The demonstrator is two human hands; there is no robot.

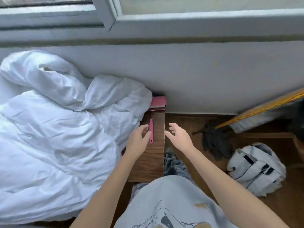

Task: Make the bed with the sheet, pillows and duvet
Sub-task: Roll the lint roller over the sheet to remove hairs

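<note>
Wooden ledge (pixel 154 155) under both loose hands (pixel 158 137), duvet (pixel 54 137) leftward.

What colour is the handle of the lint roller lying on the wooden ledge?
Pink, like its roller cover; the lint roller shows best in the head view.

Home bedroom: rumpled white duvet (pixel 54 129) beneath a window (pixel 107 15).

A grey wall (pixel 197 76) under a window frame (pixel 108 17) meets the brown wooden floor (pixel 189 122)
</note>
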